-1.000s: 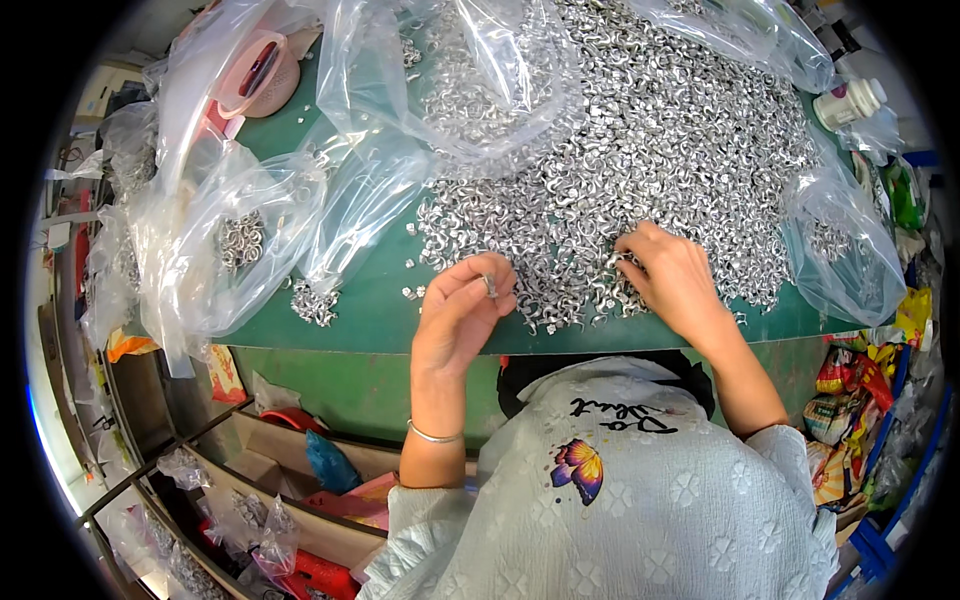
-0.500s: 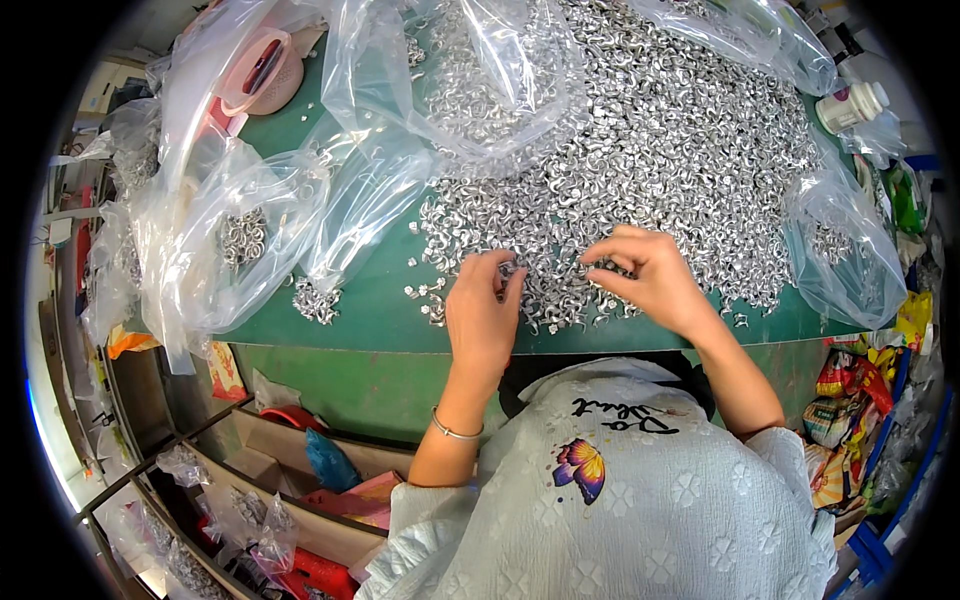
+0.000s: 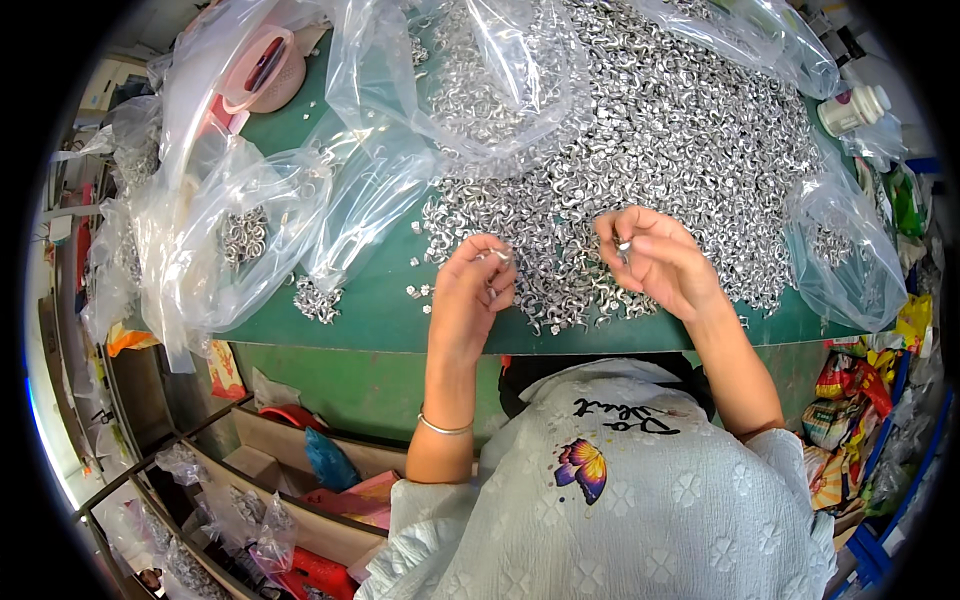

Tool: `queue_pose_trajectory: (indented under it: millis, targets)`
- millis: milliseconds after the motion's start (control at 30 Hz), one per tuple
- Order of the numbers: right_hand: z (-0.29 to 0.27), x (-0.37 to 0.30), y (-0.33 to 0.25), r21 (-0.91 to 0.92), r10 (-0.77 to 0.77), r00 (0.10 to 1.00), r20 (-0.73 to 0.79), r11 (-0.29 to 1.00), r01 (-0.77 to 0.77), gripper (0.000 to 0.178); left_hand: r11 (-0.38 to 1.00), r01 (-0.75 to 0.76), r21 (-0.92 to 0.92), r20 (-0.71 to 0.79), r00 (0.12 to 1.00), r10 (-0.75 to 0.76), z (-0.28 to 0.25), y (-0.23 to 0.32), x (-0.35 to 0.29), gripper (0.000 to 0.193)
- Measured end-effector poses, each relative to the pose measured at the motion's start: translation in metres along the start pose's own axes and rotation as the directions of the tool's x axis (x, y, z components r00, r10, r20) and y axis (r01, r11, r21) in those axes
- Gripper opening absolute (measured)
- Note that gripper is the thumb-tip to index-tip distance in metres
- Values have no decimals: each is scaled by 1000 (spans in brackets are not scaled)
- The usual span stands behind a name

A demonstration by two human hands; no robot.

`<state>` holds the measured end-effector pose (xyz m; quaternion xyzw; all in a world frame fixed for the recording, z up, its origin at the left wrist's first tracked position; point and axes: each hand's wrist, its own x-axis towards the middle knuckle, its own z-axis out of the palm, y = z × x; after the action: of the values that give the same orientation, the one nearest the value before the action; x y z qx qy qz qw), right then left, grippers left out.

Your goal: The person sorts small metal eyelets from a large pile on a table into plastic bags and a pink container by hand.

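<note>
One small silvery metal piece [image 3: 625, 246] shows in the head view between the thumb and fingers of the right hand [image 3: 672, 265], which half a second ago was down at the pile of curved silvery pieces [image 3: 690, 150] and is now lifted and turned palm-inward. The left hand [image 3: 462, 295], its fingers more spread then, now pinches a small pale piece [image 3: 500, 256] over the pile's near edge on the green tabletop [image 3: 380, 325]. Both hands therefore seem loaded, which suggests pieces being handled singly; exact shapes are too small to tell.
</note>
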<state>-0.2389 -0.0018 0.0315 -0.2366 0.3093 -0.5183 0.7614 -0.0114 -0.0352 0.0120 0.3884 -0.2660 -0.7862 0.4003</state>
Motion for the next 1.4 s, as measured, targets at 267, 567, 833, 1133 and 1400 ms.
queue_pose_trajectory:
  millis: [267, 567, 833, 1133, 1400]
  targets:
    - [11, 24, 18, -650, -113, 988, -105, 759, 18, 18, 994, -8, -113, 3, 1000, 8, -13, -5, -8, 20]
    - [31, 45, 42, -944, -224, 955, 193, -309, 119, 18, 844, 40, -535, -106, 988, -114, -18, 4, -6, 27]
    - [56, 19, 17, -771, -212, 974, 77, 607, 193, 9, 773, 298, -560, 46, 943, -331, 20, 4, -19, 31]
    - [47, 9, 16, -847, -276, 828, 488, 79, 526, 19, 720, 392, -573, 44, 892, -451, 26, -30, -8, 28]
    - [10, 52, 19, -846, -367, 846, 387, -507, 167, 27, 766, 405, -499, 196, 914, -355, 27, -29, -11, 23]
